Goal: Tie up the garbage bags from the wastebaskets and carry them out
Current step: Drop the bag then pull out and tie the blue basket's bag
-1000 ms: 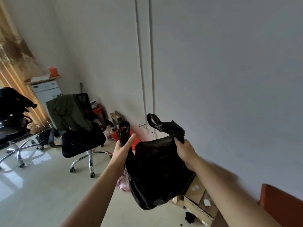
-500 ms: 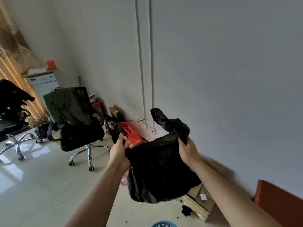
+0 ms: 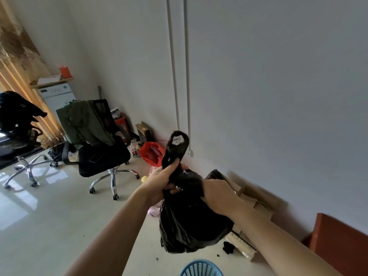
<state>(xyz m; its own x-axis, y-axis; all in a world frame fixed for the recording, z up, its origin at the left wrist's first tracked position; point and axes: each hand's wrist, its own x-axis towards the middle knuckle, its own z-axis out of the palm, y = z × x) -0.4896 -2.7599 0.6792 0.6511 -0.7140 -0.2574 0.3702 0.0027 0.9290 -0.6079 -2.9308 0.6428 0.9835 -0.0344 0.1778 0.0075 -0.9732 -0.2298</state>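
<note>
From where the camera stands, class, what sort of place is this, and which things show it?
Probably a small, cluttered office or workroom. Two swivel chairs stand on a shiny tiled floor, cardboard boxes lie along the wall, and a blue wastebasket sits below the black garbage bag.

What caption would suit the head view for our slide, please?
Both hands gather the black bag handles above a blue basket.

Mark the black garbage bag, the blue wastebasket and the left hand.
black garbage bag (image 3: pixel 189 226): head view, on its bulging body.
blue wastebasket (image 3: pixel 201 268): head view, on its mesh rim.
left hand (image 3: pixel 161 181): head view, on the back of the hand.
</note>
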